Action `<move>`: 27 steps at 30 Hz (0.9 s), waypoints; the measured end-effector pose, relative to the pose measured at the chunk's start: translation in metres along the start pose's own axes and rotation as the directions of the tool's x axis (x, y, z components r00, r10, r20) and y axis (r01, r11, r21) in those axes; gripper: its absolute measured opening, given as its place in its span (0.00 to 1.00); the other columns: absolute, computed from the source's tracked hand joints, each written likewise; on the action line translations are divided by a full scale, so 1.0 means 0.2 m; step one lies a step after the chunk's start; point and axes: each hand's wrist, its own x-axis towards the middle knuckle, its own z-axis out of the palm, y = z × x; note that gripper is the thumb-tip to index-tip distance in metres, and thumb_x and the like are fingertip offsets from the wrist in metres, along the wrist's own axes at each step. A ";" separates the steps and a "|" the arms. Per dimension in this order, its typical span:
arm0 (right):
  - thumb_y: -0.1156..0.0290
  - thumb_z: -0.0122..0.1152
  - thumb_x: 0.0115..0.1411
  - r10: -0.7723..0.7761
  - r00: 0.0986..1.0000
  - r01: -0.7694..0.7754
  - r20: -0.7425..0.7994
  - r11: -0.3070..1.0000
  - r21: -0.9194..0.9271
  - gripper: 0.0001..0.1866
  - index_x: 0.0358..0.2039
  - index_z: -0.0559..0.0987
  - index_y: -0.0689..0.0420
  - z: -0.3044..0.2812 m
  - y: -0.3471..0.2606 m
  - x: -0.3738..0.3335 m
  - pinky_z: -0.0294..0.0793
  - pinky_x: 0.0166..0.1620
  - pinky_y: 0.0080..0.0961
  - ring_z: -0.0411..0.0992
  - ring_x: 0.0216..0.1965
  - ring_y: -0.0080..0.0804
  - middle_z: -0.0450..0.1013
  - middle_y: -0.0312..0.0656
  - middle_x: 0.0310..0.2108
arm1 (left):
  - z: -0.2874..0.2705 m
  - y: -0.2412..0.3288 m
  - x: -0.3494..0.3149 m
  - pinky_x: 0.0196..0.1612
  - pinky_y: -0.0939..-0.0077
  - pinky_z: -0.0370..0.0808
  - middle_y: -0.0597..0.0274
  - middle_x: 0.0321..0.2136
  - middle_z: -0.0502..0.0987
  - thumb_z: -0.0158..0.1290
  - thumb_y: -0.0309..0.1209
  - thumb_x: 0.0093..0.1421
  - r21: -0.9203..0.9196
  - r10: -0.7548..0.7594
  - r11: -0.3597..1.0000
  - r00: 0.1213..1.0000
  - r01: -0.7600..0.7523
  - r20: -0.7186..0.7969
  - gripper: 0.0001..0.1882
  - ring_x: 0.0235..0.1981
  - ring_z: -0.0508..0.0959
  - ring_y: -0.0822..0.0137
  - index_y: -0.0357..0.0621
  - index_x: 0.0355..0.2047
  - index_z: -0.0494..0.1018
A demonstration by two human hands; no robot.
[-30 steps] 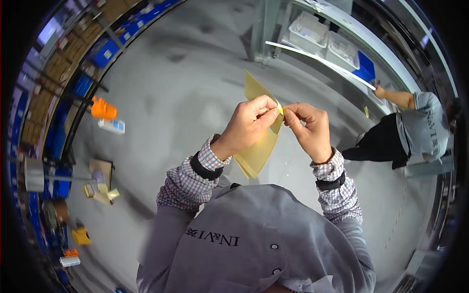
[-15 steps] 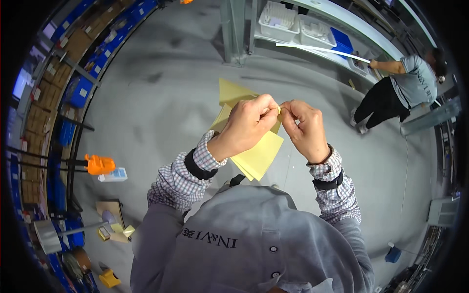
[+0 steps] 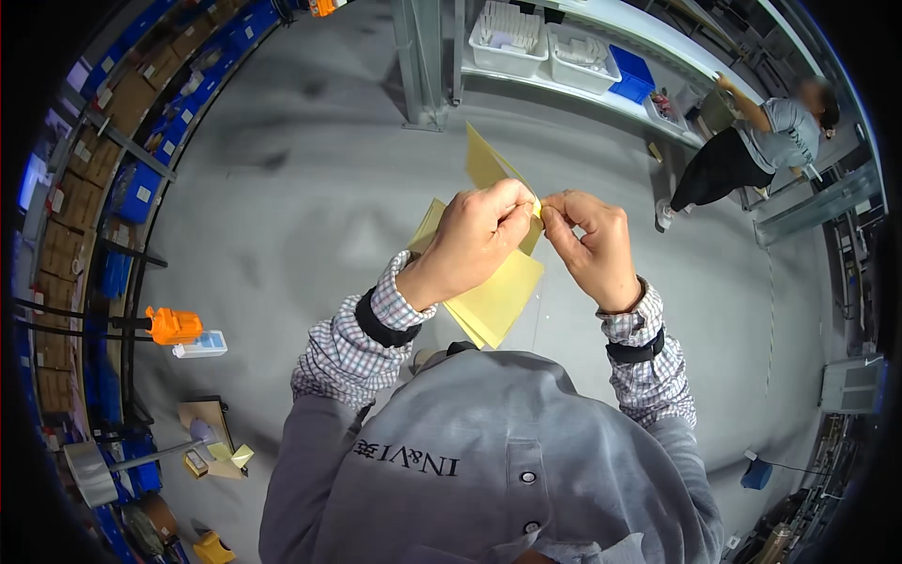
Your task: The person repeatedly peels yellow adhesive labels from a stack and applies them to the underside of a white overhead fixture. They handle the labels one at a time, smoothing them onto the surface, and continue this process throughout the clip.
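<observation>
Several yellow paper sheets (image 3: pixel 503 291) hang from my left hand (image 3: pixel 470 235), whose fingers are closed round them. One yellow sheet sticks up past the knuckles, and others fan out below and to the left of the hand. My right hand (image 3: pixel 598 249) is closed in a pinch beside the left one. Its thumb and forefinger meet the left fingertips at a small yellow edge or corner of the paper. Most of that spot is hidden by the fingers. Both hands are held above the grey floor, in front of my chest.
Racks with blue bins (image 3: pixel 138 193) and cardboard boxes line the left side. An orange device (image 3: pixel 176 325) juts out there beside a white-and-blue box. White tubs (image 3: pixel 508 39) stand on a shelf at the far side, near a metal post (image 3: pixel 423 66). A co-worker (image 3: pixel 752 146) stands at far right.
The upper yellow sheet has swung up and rightward. My hands keep their pinch. The co-worker's long white strip no longer shows, and their arm is now raised. The view has shifted slightly.
</observation>
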 end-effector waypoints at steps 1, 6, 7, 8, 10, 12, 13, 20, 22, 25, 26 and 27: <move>0.78 0.56 0.53 0.013 1.000 -0.013 -0.006 1.000 0.027 0.04 0.29 0.76 0.67 0.00 0.01 -0.01 0.68 0.25 0.25 0.70 0.21 0.34 0.72 0.47 0.21 | 0.01 0.01 -0.01 0.20 0.84 0.58 0.73 0.16 0.63 0.45 0.25 0.60 -0.040 -0.027 0.999 1.000 0.027 0.000 0.05 0.19 0.58 0.83 0.36 0.29 0.67; 0.77 0.56 0.55 0.160 0.987 -0.157 0.001 0.973 0.171 0.05 0.27 0.76 0.66 -0.01 0.02 -0.07 0.68 0.24 0.26 0.71 0.20 0.34 0.72 0.47 0.21 | 0.05 0.05 -0.02 0.20 0.82 0.59 0.69 0.15 0.63 0.46 0.25 0.60 0.048 -0.021 0.999 1.000 0.021 -0.013 0.06 0.18 0.60 0.82 0.35 0.27 0.66; 0.77 0.55 0.55 0.149 0.989 -0.147 -0.011 0.980 0.132 0.05 0.27 0.76 0.66 -0.02 0.01 -0.07 0.68 0.24 0.26 0.71 0.20 0.34 0.72 0.46 0.21 | 0.06 0.05 -0.02 0.20 0.81 0.60 0.68 0.15 0.64 0.46 0.25 0.60 0.076 0.007 0.997 1.000 -0.005 -0.029 0.06 0.18 0.60 0.81 0.35 0.27 0.66; 0.77 0.55 0.55 0.130 0.991 -0.128 -0.015 0.987 0.100 0.05 0.27 0.76 0.66 -0.02 0.01 -0.08 0.68 0.24 0.26 0.71 0.20 0.35 0.72 0.47 0.21 | 0.07 0.04 -0.02 0.20 0.80 0.60 0.66 0.15 0.64 0.46 0.25 0.60 0.105 0.035 0.994 0.998 -0.030 -0.044 0.06 0.18 0.61 0.80 0.35 0.26 0.66; 0.77 0.55 0.55 0.090 0.996 -0.089 -0.022 0.995 0.036 0.05 0.27 0.76 0.66 -0.02 0.00 -0.08 0.69 0.25 0.27 0.71 0.20 0.37 0.72 0.47 0.21 | 0.08 0.04 -0.02 0.20 0.78 0.61 0.63 0.15 0.65 0.47 0.25 0.59 0.150 0.063 0.987 0.996 -0.053 -0.064 0.06 0.17 0.62 0.78 0.35 0.26 0.65; 0.77 0.55 0.55 0.031 0.999 -0.031 -0.031 1.000 0.002 0.04 0.27 0.75 0.66 -0.02 0.00 -0.08 0.68 0.24 0.28 0.70 0.20 0.40 0.71 0.48 0.21 | 0.09 0.05 -0.02 0.20 0.76 0.62 0.60 0.15 0.66 0.47 0.24 0.58 0.183 0.064 0.982 0.995 -0.049 -0.075 0.06 0.17 0.63 0.75 0.34 0.26 0.65; 0.77 0.56 0.54 0.002 0.999 -0.003 -0.036 1.000 -0.019 0.04 0.26 0.75 0.66 -0.02 -0.01 -0.08 0.67 0.24 0.29 0.70 0.20 0.41 0.71 0.49 0.21 | 0.09 0.06 -0.02 0.21 0.76 0.63 0.59 0.15 0.66 0.46 0.24 0.58 0.218 0.054 0.975 0.996 -0.036 -0.077 0.06 0.16 0.63 0.74 0.34 0.26 0.65; 0.76 0.55 0.53 0.014 1.000 -0.014 0.003 0.998 -0.064 0.06 0.24 0.73 0.66 -0.01 0.00 -0.08 0.63 0.21 0.31 0.64 0.16 0.40 0.67 0.50 0.18 | 0.10 0.07 -0.02 0.21 0.72 0.65 0.56 0.14 0.67 0.46 0.22 0.56 0.324 0.062 0.945 0.997 -0.043 -0.048 0.04 0.15 0.66 0.68 0.34 0.26 0.65; 0.76 0.53 0.54 0.135 0.988 -0.139 0.073 0.989 0.055 0.07 0.23 0.73 0.67 -0.01 0.02 -0.08 0.63 0.21 0.29 0.64 0.15 0.37 0.67 0.49 0.16 | 0.09 0.06 -0.03 0.20 0.72 0.65 0.56 0.14 0.67 0.45 0.22 0.56 0.337 0.047 0.941 0.998 -0.035 -0.029 0.04 0.15 0.66 0.68 0.34 0.26 0.65; 0.75 0.53 0.54 0.154 0.983 -0.168 0.097 0.974 0.151 0.08 0.23 0.73 0.67 0.01 0.03 -0.09 0.63 0.20 0.26 0.63 0.14 0.29 0.67 0.46 0.15 | 0.08 0.05 -0.05 0.20 0.72 0.65 0.57 0.14 0.68 0.45 0.22 0.56 0.324 0.035 0.946 0.999 -0.027 -0.018 0.04 0.15 0.66 0.69 0.34 0.26 0.66; 0.74 0.51 0.56 0.184 0.973 -0.206 0.142 0.964 0.166 0.09 0.24 0.75 0.67 0.00 0.04 -0.08 0.65 0.21 0.21 0.66 0.16 0.23 0.70 0.43 0.16 | 0.07 0.06 -0.05 0.20 0.73 0.65 0.57 0.14 0.68 0.45 0.22 0.56 0.311 0.030 0.950 1.000 -0.025 -0.010 0.04 0.15 0.67 0.69 0.34 0.26 0.66; 0.73 0.51 0.56 0.201 0.970 -0.228 0.138 0.950 0.215 0.10 0.24 0.75 0.66 0.00 0.04 -0.09 0.66 0.21 0.20 0.66 0.16 0.22 0.70 0.42 0.16 | 0.07 0.06 -0.05 0.20 0.73 0.65 0.57 0.14 0.68 0.45 0.22 0.56 0.299 0.024 0.954 1.000 -0.023 -0.002 0.04 0.15 0.67 0.69 0.35 0.26 0.66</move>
